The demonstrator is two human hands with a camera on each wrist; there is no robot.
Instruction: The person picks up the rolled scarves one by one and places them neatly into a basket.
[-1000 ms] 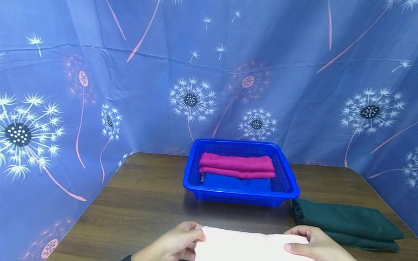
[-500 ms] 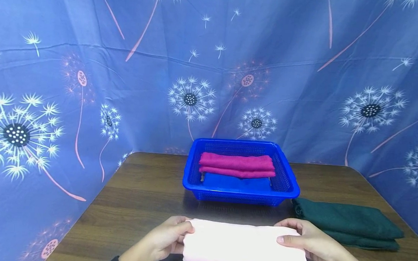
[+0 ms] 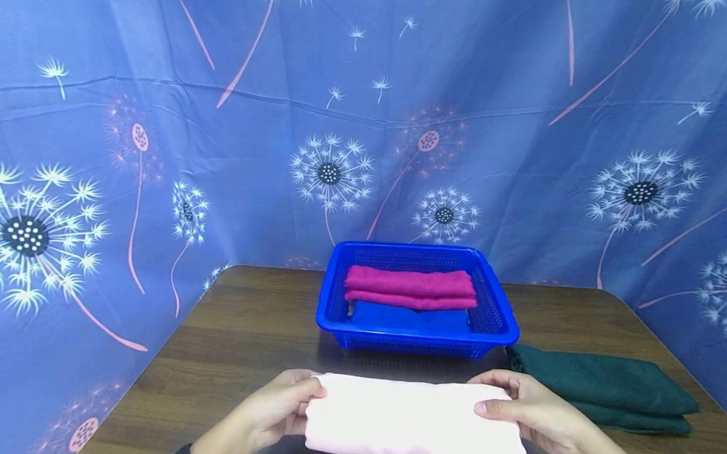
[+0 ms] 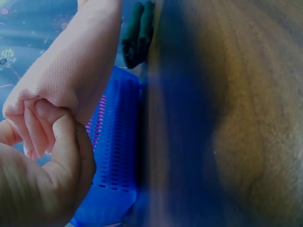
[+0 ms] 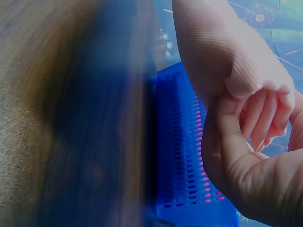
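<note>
A folded pale pink cloth [image 3: 415, 425] is stretched level between both hands, in front of the basket. My left hand [image 3: 276, 411] grips its left end, thumb on top and fingers beneath. At the other end my right hand [image 3: 532, 414] pinches it the same way. Both wrist views show the ribbed pink cloth [image 4: 71, 61] held up above the table, its folded layers showing at the ends. Beyond it stands a blue plastic basket [image 3: 415, 345], holding a folded magenta cloth [image 3: 413, 282] and a folded blue cloth [image 3: 411, 318].
A folded dark green cloth [image 3: 614, 384] lies to the right of the basket on the brown wooden table [image 3: 228, 336]. A blue curtain [image 3: 250, 152] printed with dandelions hangs behind the table and along its sides.
Both hands have moved the pink cloth forward and somewhat left, closer to the basket. Their grip on its ends stays the same. The basket and green cloth have not moved.
</note>
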